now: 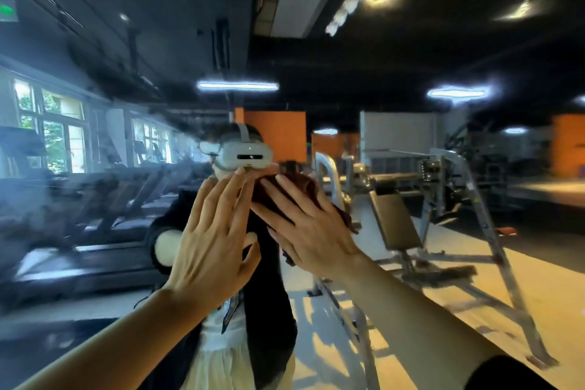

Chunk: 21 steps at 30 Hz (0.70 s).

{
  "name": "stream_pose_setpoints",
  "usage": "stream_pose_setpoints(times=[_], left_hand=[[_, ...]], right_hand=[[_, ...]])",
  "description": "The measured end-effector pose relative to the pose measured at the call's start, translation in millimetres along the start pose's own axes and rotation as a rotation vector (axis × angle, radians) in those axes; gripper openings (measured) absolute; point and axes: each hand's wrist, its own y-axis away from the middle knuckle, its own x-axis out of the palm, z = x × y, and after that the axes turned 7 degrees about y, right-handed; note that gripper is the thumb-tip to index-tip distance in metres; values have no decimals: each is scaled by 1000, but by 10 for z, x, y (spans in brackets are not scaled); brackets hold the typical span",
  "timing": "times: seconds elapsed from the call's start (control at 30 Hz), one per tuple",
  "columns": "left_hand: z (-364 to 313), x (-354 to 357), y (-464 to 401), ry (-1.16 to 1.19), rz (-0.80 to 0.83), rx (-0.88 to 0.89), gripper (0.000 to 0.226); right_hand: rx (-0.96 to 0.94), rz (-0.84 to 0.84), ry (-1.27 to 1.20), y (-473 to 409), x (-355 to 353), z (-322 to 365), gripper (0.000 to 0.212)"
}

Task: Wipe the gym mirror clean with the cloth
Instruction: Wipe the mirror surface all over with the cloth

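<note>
— Mirror [411, 73] fills almost the whole view in front of me. Can you see its edges?

— No, I cannot see any edge or frame of it. The glass goes out of the picture on every side, so around my hands there is free glass to the left, to the right and above.

— Where is the cloth?

— The cloth [292, 191] is dark brown-red and lies flat against the mirror, about at the middle of the view. My right hand [311, 231] is on top of it, with the fingers [286, 188] straight and spread, pressing it to the glass. A part of the cloth shows above the fingertips and a small part hangs out at the right side of the hand.

— And the left hand?

— My left hand [215, 242] is just beside it on the left, also open, fingers long and together, pointing up. It holds nothing. Its fingertips are near the left border of the cloth; if they touch it, I cannot tell.

— What shows in the reflection?

— A person with a white headset [242, 153], behind the hands. On the left a row of treadmills [104, 199] under windows, on the right an incline bench [399, 225] with a grey metal frame. The picture is a little blurred.
</note>
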Motion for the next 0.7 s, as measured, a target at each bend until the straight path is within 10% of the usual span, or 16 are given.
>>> stream_pose_setpoints(times=[0.37,0.6,0.7], left_hand=[[-423,218,86,11,205,-24,108],[-516,330,192,-15,296,-98,118],[-543,351,283,16,249,-125,118]], right_hand=[[883,-93,-140,272,89,-821,54],[314,-2,-54,734,90,-229,53],[506,-21,23,573,85,-664,51]])
